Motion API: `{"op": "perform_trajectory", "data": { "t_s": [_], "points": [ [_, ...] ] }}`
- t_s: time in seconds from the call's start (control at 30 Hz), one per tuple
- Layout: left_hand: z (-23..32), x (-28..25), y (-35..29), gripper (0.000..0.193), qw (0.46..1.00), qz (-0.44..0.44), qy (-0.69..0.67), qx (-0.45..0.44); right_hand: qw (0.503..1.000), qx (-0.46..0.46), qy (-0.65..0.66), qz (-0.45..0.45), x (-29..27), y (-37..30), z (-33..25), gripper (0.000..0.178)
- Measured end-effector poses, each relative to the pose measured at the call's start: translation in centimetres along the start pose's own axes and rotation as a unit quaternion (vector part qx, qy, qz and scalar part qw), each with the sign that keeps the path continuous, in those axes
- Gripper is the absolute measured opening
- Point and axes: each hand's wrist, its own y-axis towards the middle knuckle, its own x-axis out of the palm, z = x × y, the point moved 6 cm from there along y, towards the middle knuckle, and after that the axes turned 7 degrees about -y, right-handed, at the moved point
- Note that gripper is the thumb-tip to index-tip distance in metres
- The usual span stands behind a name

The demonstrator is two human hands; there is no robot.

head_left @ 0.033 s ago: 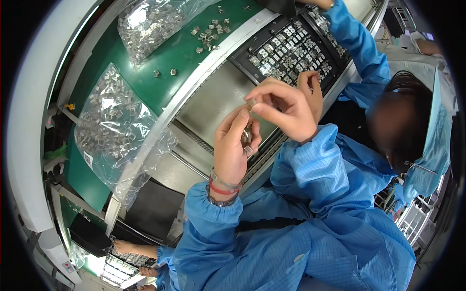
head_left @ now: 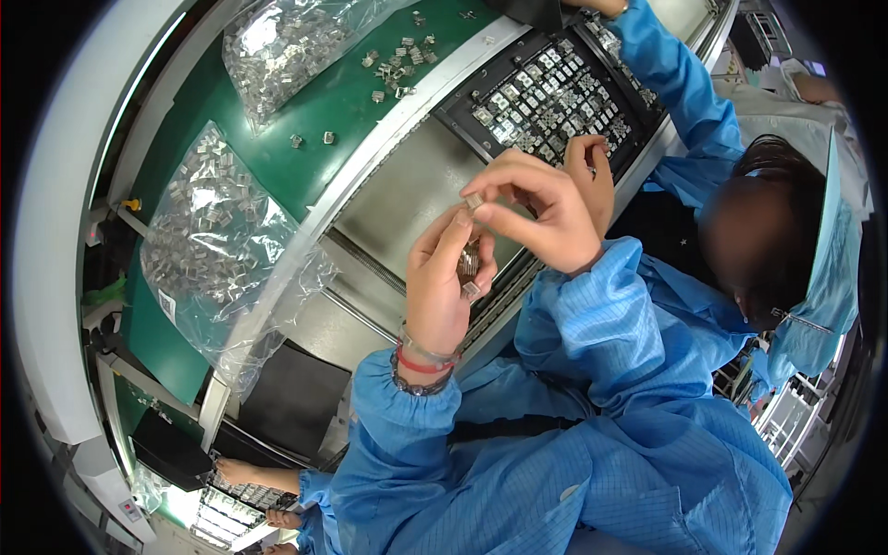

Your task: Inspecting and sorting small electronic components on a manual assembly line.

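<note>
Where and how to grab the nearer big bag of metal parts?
Pinch the loose film, likely best from the side of the pale rail: that end of the plastic bag drapes across the rail, slack, while metal parts bulk out the rest.

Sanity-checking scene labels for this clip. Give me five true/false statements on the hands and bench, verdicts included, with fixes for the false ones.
1. The right hand pinches a small metal piece close to the left hand. True.
2. The left hand is empty. False: it holds more metal pieces.
3. A red band circles the right wrist. False: it is on the left wrist.
4. Loose metal parts lie on the green surface. True.
5. The clear bag nearest the left hand is empty. False: it contains many small metal parts.
</note>
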Motion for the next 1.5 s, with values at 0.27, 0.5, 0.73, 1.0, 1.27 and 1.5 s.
{"op": "perform_trajectory", "data": {
  "t_s": [0.27, 0.5, 0.73, 1.0, 1.27, 1.5],
  "points": [
    [0.0, -0.3, -1.0, 0.039, 0.999, -0.018, 0.003, -0.047, 0.964, -0.14, -0.218, -0.057, 1.0, -0.5, -2.0, 0.024],
    [1.2, -0.9, -1.4, 0.037, 0.999, 0.007, 0.038, -0.011, 0.997, -0.012, -0.009, -0.07, 0.5, -0.8, -1.1, 0.038],
    [1.2, -2.0, -1.8, 0.037, 0.999, 0.017, 0.029, -0.026, 0.973, 0.031, 0.226, -0.038, -0.2, -0.9, -0.1, 0.028],
    [0.6, -2.6, -1.8, 0.036, 0.999, 0.018, 0.027, -0.031, 0.961, 0.1, 0.257, -0.002, -0.5, -1.1, 0.7, 0.026],
    [0.3, -3.0, -1.7, 0.037, 0.999, 0.014, 0.025, -0.037, 0.976, 0.056, 0.208, 0.038, -3.3, 0.2, 1.4, 0.027],
    [-0.1, -3.4, -1.7, 0.037, 0.999, 0.022, 0.023, -0.044, 0.997, -0.012, 0.063, 0.052, -8.0, 4.6, 2.4, 0.024]
  ]
}}
